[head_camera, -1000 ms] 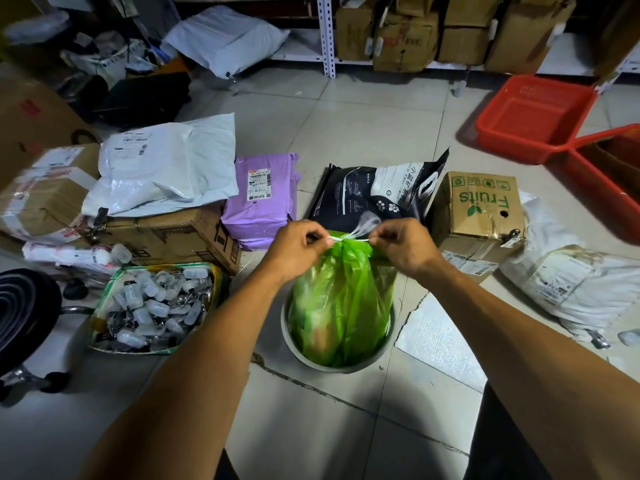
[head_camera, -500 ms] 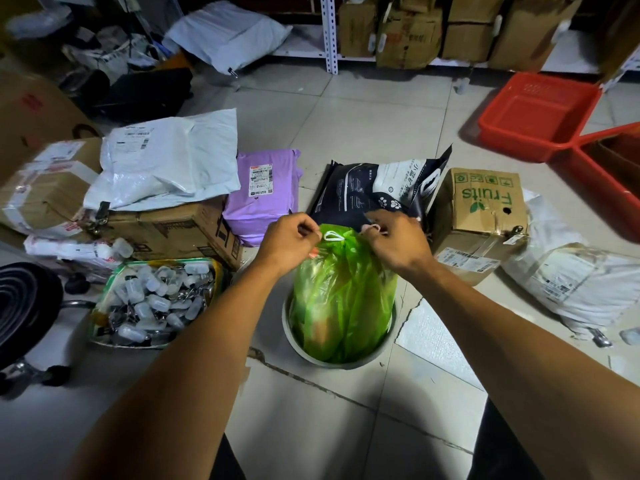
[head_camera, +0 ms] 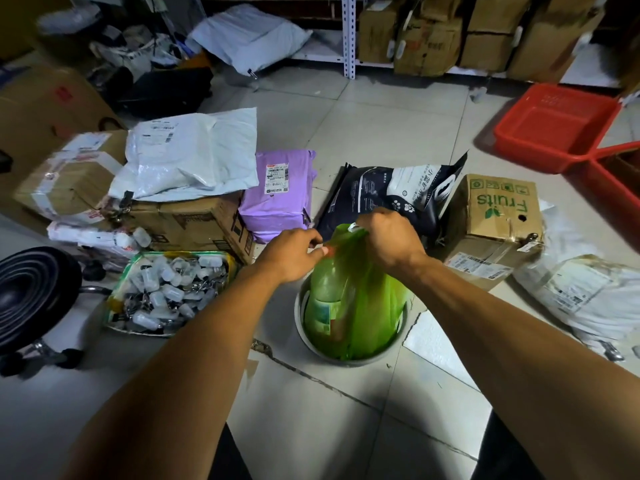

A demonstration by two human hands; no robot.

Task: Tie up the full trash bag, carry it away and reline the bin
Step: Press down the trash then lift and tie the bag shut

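A full, translucent green trash bag (head_camera: pixel 349 306) stands in a round grey bin (head_camera: pixel 346 359) on the tiled floor. A bottle and other waste show through the plastic. My right hand (head_camera: pixel 388 242) grips the bunched top of the bag, and a bit of white drawstring (head_camera: pixel 353 227) shows at its fingers. My left hand (head_camera: pixel 294 252) pinches the bag's upper left edge just beside it. The bag's neck is hidden between my two hands.
Parcels crowd the far side of the bin: a purple mailer (head_camera: pixel 278 194), a black pet-food bag (head_camera: pixel 398 195), a "Fruits" carton (head_camera: pixel 498 216), white mailers and boxes at left. A tray of small bottles (head_camera: pixel 166 292) and a stool (head_camera: pixel 31 299) sit left. Red crates (head_camera: pixel 557 129) stand right.
The white drawstring stretched between my hands a second ago is no longer taut. My left hand has dropped to the bag's upper left edge, and my right hand holds the gathered top.
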